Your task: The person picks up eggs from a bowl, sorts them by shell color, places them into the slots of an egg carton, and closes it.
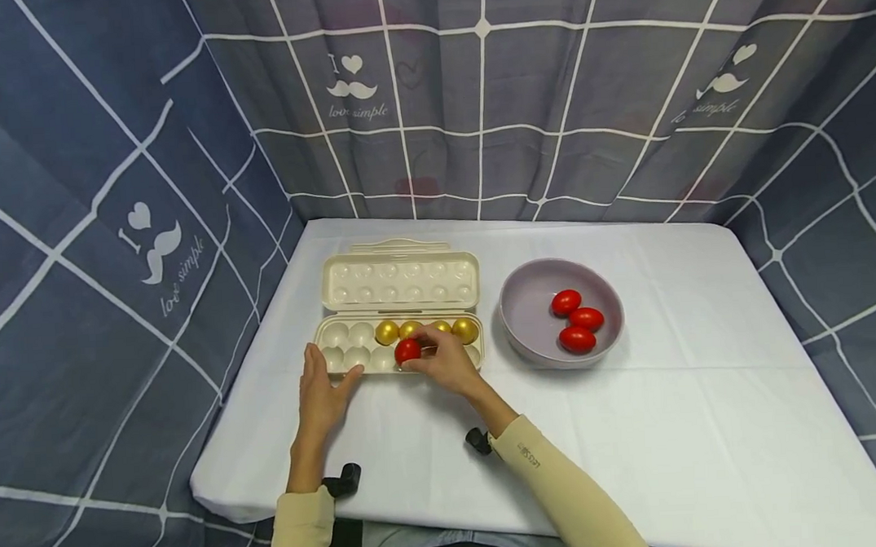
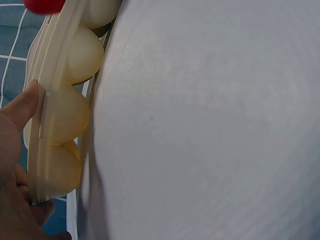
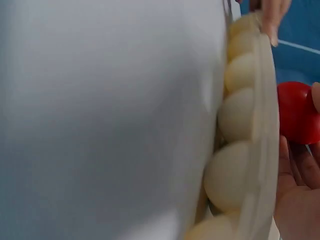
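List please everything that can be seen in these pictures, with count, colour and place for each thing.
egg tray: 1, cream, lid open, on the left part of the table
gold eggs: 4, gold, in the far row of the egg tray
red egg: 1, red, at the near row of the egg tray, held by the right hand
bowl: 1, pale grey-purple, on the table to the right of the egg tray
red eggs in the bowl: 3, red
table: 1, covered in white
curtain: grey-blue with white lines, behind and at both sides
left hand: touches the near left edge of the egg tray
right hand: pinches the red egg
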Demonstrator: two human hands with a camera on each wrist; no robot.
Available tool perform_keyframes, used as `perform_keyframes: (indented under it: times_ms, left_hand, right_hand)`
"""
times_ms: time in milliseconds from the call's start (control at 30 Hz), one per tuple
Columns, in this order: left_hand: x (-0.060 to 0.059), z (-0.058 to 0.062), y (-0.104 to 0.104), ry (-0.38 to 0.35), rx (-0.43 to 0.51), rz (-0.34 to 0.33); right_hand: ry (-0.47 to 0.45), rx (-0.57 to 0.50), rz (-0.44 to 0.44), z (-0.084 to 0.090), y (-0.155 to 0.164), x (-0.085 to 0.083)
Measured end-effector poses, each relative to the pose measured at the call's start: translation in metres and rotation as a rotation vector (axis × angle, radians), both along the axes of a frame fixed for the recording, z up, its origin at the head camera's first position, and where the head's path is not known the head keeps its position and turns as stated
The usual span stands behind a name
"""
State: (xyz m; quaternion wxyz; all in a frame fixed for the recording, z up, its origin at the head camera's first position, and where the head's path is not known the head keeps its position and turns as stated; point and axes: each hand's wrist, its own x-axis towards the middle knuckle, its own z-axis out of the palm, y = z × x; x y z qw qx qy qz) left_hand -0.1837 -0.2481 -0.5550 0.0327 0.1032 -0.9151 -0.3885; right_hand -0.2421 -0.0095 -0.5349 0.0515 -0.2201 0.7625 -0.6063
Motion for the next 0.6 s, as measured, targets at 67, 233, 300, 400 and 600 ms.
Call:
perform_keyframes:
  times_ms: [67, 233, 300, 400, 600]
  left_hand:
    - [-0.001, -0.002, 0.000, 0.009, -0.004, -0.003]
    - [-0.002, -0.002, 0.000, 0.031, -0.010, -0.012]
    - [-0.002, -0.002, 0.000, 0.032, -0.006, -0.016]
    - [-0.001, -0.003, -0.001, 0.033, -0.012, -0.010]
    - [-0.001, -0.005, -0.001, 0.033, -0.010, 0.000]
  right_hand:
    - [0.020, 0.039, -0.005, -0.003, -0.006, 0.001]
    - [0.062, 0.100, -0.023, -0.004, -0.018, 0.000]
    - [0.084, 0.134, -0.035, -0.003, -0.023, 0.001]
    - [0.177, 0.231, -0.054, -0.003, -0.031, 0.002]
    - [0.303, 0.325, -0.100, -0.006, -0.039, 0.007]
